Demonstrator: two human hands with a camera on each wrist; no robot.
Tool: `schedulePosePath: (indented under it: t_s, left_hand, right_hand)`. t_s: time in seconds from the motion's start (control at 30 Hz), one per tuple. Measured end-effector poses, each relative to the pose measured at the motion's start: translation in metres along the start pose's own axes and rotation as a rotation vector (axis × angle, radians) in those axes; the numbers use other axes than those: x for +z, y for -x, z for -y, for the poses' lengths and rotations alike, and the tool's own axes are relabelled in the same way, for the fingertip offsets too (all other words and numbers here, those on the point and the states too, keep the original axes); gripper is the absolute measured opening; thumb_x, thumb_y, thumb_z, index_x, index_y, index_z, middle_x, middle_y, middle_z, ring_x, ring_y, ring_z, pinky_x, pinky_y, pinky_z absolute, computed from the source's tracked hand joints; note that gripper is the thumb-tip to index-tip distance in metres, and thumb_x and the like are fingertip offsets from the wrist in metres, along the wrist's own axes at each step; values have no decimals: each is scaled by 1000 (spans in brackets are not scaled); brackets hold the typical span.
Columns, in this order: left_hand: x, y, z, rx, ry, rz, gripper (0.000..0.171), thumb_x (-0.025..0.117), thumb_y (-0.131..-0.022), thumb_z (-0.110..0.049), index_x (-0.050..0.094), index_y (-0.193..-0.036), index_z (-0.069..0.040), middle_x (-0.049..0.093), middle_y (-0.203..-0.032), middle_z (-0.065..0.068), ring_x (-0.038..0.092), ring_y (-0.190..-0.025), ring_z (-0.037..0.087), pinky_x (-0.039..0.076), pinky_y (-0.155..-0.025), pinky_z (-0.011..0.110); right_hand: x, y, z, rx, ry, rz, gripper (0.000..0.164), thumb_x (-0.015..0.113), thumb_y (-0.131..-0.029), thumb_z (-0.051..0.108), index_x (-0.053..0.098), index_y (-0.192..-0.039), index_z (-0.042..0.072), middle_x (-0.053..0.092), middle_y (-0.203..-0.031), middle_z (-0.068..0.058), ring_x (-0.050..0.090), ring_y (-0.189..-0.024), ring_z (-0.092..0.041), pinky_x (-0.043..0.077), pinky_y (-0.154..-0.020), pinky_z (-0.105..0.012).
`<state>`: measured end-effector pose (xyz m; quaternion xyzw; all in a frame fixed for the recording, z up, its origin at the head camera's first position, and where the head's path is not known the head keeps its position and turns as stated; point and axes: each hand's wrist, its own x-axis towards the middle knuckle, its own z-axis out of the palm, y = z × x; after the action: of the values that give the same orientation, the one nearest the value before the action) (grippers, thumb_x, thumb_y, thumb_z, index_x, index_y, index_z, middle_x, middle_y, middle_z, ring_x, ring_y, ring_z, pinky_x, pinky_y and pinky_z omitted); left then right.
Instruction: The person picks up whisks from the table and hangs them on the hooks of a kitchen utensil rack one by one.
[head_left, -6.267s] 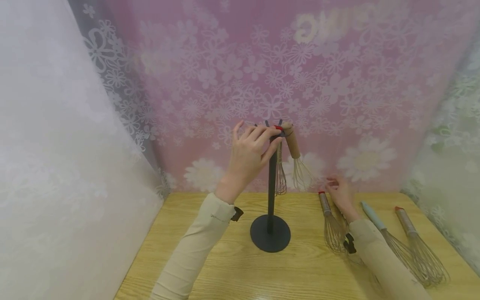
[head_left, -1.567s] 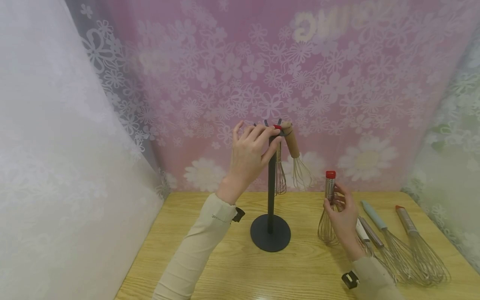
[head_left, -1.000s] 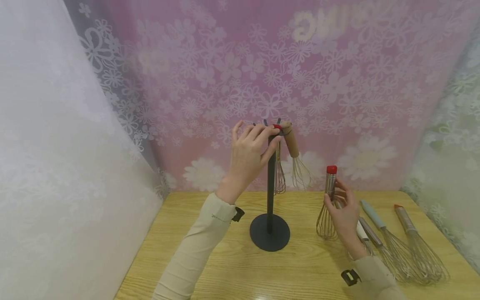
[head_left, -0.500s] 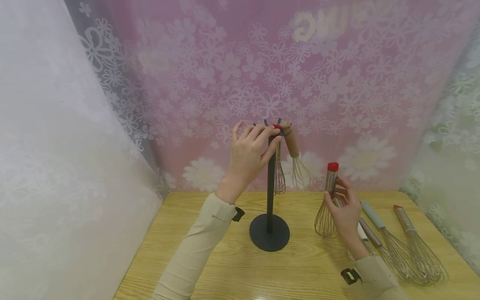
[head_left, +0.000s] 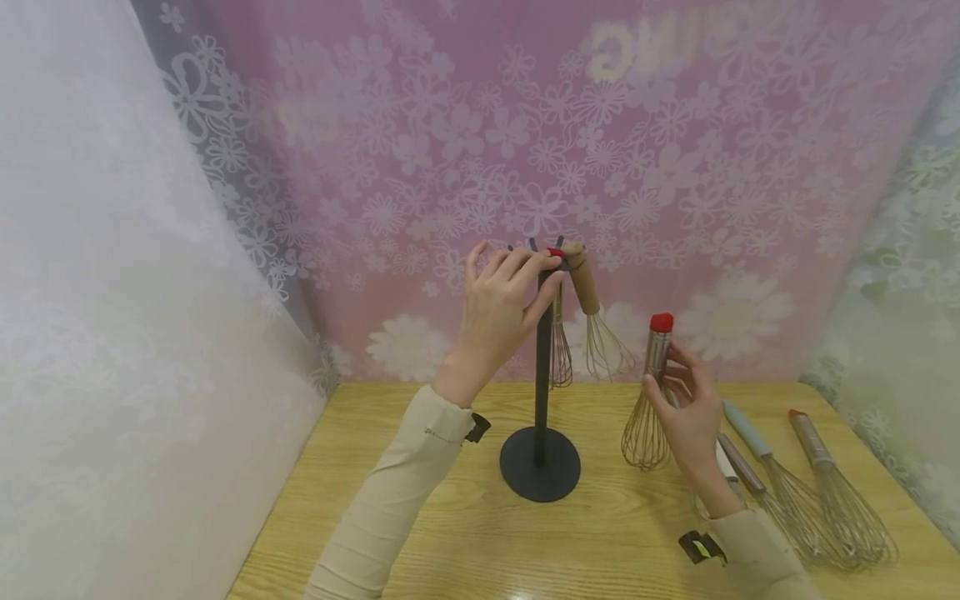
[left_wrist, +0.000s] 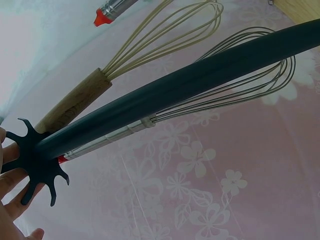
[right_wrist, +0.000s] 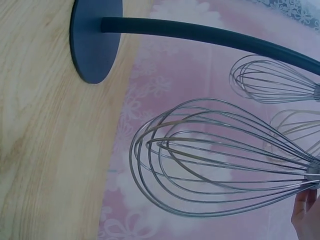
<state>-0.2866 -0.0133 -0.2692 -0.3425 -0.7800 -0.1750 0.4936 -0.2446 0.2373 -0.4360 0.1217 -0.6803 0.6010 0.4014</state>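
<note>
My right hand (head_left: 688, 417) grips a balloon whisk (head_left: 647, 433) by its metal handle, red cap upward, wire loops down. Its wires fill the middle of the right wrist view. At the top of a black hook stand (head_left: 542, 358), my left hand (head_left: 498, 304) holds the crown of hooks with thumb and fingers. Two whisks hang from the hooks: one with a wooden handle (head_left: 583, 287), the other a red-ended metal whisk (left_wrist: 110, 137) partly behind the pole. In the left wrist view, fingers (left_wrist: 14, 181) show behind the hooks.
Several whisks lie on the wooden table (head_left: 420, 533) at the right, among them a pale blue-handled whisk (head_left: 746, 427) and a red-ended whisk (head_left: 810, 437). A white-handled whisk (head_left: 724, 460) is partly hidden by my right hand. Behind stands a floral pink curtain (head_left: 450, 167).
My right hand has picked up the red-capped whisk from the table, stood it upright and raised it slightly, its loops shifting left. My left hand has stayed on the stand's top.
</note>
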Motion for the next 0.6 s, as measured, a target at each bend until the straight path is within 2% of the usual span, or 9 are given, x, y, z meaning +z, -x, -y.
schedulePosePath:
  t_s: [0.33,0.6]
  left_hand:
    - [0,0,0,-4,1,2,24,63,-102,-35,74,-115,-19,72,-107,-2,64,-100,20,23,-120,53]
    - [0,0,-1,-2,-3,-2,22,65,-100,-34,74,-114,-19,72,-107,-2,64,-100,20,24,-120,53]
  right_hand:
    - [5,-4,18,5,-31,6,59,66,-85,-20,52,-141,-7,60,-119,8,62,-99,-6,50,-87,-12]
    - [7,-6,28,17,-83,28,59,65,-86,-20,52,-142,-7,60,-120,3,62,-100,-8,51,-88,-13]
